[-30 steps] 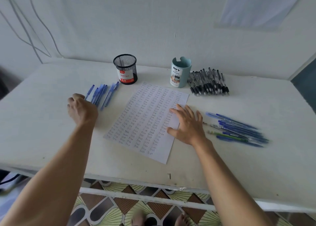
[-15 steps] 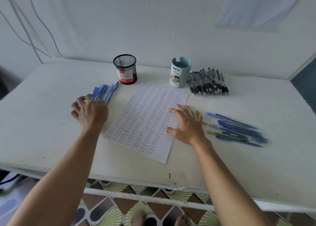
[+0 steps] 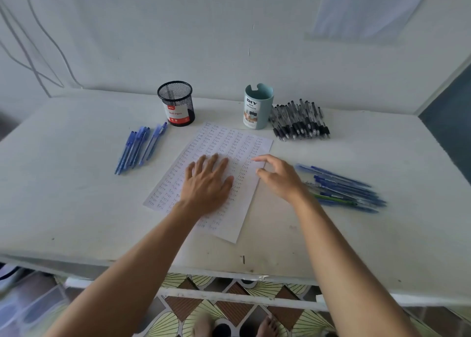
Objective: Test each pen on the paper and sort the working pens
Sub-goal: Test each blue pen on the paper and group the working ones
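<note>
Grips empty: left hand flat on the "Test"-filled paper, right hand loose at its edge.

White table, paper, pens, cups

A home: bare feet on patterned tiles

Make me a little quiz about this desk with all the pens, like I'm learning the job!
1. True or false: the left hand lies flat on the paper.
2. What stands right beside the black pens? A a red mug, B the teal cup, C a glass jar.
3. How many separate groups of blue pens lie on the table?
Key: 1 true; 2 B; 3 two.
</note>
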Demonstrator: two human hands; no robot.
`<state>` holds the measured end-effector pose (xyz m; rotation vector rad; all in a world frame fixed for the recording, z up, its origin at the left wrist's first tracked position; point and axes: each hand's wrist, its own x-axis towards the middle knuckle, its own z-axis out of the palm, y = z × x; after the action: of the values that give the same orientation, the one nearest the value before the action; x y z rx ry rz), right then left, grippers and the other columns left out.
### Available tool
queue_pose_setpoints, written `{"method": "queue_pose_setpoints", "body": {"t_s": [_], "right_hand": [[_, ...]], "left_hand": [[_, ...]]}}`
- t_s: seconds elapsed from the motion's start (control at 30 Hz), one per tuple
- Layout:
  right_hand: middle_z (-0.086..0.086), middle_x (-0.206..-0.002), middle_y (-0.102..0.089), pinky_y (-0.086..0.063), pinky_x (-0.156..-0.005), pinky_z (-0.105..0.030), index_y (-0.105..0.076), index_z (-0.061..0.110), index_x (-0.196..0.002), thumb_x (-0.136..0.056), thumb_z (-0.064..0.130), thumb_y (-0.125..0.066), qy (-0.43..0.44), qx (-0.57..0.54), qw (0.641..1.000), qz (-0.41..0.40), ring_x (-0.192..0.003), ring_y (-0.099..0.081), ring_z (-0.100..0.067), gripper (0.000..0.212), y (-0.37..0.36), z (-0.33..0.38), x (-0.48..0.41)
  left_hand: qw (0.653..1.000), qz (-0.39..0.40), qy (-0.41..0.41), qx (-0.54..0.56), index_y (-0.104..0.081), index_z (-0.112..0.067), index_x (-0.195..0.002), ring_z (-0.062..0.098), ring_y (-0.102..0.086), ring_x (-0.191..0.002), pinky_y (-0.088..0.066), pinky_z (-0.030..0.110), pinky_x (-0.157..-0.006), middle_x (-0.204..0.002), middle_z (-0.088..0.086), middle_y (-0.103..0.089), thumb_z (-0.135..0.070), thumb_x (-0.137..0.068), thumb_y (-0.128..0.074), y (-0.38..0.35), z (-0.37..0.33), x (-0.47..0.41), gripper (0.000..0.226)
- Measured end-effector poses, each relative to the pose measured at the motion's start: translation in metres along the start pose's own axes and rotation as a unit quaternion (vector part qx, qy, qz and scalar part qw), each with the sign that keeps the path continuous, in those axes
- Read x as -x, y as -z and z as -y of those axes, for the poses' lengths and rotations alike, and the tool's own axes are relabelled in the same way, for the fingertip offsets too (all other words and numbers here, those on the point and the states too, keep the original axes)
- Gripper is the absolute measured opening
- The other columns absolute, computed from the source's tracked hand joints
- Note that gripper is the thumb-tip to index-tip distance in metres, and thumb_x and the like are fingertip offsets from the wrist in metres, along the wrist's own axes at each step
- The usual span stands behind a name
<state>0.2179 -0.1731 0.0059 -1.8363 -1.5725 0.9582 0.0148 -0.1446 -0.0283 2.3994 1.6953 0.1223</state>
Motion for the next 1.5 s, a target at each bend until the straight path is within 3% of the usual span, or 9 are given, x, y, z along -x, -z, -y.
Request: {"method": "queue_pose_setpoints", "body": {"t_s": [0.1,0.2,0.37,0.7,0.87,1.1,1.33,1.43,1.5], "right_hand": [[0.003,-0.135,-0.061,-0.035,-0.099,-0.024,-0.066,0.023,-0.123,-0.092,0.016,-0.056,0.007,0.03,0.998,-0.059,-0.129,-0.051,-0.017,0.033,0.019,-0.007,0.002],[0.001,-0.13,-0.064,-0.037,-0.1,-0.039,-0.066,0.026,-0.123,-0.091,0.02,-0.056,-0.023,0.206,0.965,-0.162,-0.124,-0.05,-0.028,0.035,0.032,-0.021,0.001],[-0.003,-0.128,-0.062,-0.03,-0.096,-0.042,-0.065,0.026,-0.123,-0.093,0.031,-0.056,-0.131,0.288,0.922,-0.223,-0.12,-0.047,-0.03,0.032,0.045,-0.043,0.003],[-0.001,-0.104,-0.073,-0.031,-0.085,-0.037,-0.069,0.024,-0.113,-0.091,0.026,-0.069,0.059,0.27,0.904,-0.326,-0.104,-0.059,-0.026,0.022,0.031,-0.008,-0.008],[-0.005,-0.102,-0.072,-0.044,-0.072,-0.029,-0.069,0.014,-0.111,-0.093,0.022,-0.069,0.153,0.191,0.935,-0.258,-0.088,-0.066,-0.024,0.02,0.011,0.034,-0.013],[-0.013,-0.129,-0.055,-0.04,-0.102,-0.033,-0.042,0.012,-0.147,-0.089,0.024,-0.073,0.014,0.088,0.995,-0.055,-0.123,-0.051,-0.026,0.067,-0.027,0.049,-0.014],[-0.008,-0.127,-0.053,-0.045,-0.088,-0.035,-0.061,0.019,-0.122,-0.099,0.032,-0.049,-0.023,0.106,0.991,-0.081,-0.108,-0.06,-0.03,0.029,-0.043,0.028,-0.01],[-0.002,-0.129,-0.051,-0.042,-0.081,-0.032,-0.064,0.023,-0.122,-0.091,0.02,-0.048,0.029,0.141,0.985,-0.096,-0.106,-0.058,-0.028,0.035,-0.036,0.02,-0.004],[0.0,-0.128,-0.054,-0.042,-0.091,-0.036,-0.067,0.024,-0.121,-0.079,0.023,-0.047,0.094,0.172,0.976,-0.093,-0.115,-0.051,-0.026,0.046,-0.034,0.013,0.0]], "left_hand": [[1.0,-0.009,-0.001,0.002,-0.014,-0.032,-0.16,0.023,-0.003,-0.154,-0.003,0.047,-0.125,-0.168,-0.002,-0.01,-0.057,-0.103,-0.021,-0.003,0.001,0.001,0.062],[0.999,-0.024,-0.001,0.044,-0.023,-0.031,-0.158,0.02,-0.007,-0.154,-0.003,0.044,-0.124,-0.166,-0.003,-0.018,-0.051,-0.102,-0.019,-0.001,0.001,0.002,0.06],[0.95,-0.097,0.071,0.289,-0.051,-0.022,-0.144,0.02,-0.035,-0.144,-0.02,0.04,-0.118,-0.152,0.001,-0.047,-0.026,-0.101,-0.032,0.013,0.006,0.004,0.048],[0.927,-0.13,0.096,0.338,-0.048,-0.017,-0.143,0.02,-0.051,-0.13,-0.032,0.029,-0.102,-0.145,0.001,-0.054,-0.016,-0.103,-0.039,0.013,0.01,0.01,0.041],[0.927,-0.139,0.09,0.337,-0.05,-0.016,-0.14,0.02,-0.053,-0.128,-0.034,0.03,-0.103,-0.143,0.002,-0.056,-0.014,-0.104,-0.041,0.011,0.012,0.01,0.038],[0.916,-0.155,0.114,0.354,-0.054,-0.016,-0.136,0.018,-0.054,-0.126,-0.038,0.032,-0.103,-0.139,-0.001,-0.058,-0.014,-0.103,-0.042,0.012,0.012,0.009,0.036],[0.888,-0.203,0.117,0.395,-0.055,-0.014,-0.133,0.015,-0.058,-0.113,-0.044,0.026,-0.096,-0.13,0.003,-0.061,-0.01,-0.101,-0.046,0.015,0.013,0.013,0.033],[0.888,-0.212,0.11,0.392,-0.058,-0.013,-0.129,0.014,-0.06,-0.108,-0.045,0.021,-0.089,-0.127,0.003,-0.063,-0.008,-0.1,-0.048,0.014,0.014,0.012,0.031],[0.895,-0.211,0.104,0.378,-0.061,-0.012,-0.126,0.011,-0.06,-0.105,-0.042,0.011,-0.082,-0.124,0.001,-0.065,-0.008,-0.099,-0.049,0.012,0.015,0.011,0.03]]}}
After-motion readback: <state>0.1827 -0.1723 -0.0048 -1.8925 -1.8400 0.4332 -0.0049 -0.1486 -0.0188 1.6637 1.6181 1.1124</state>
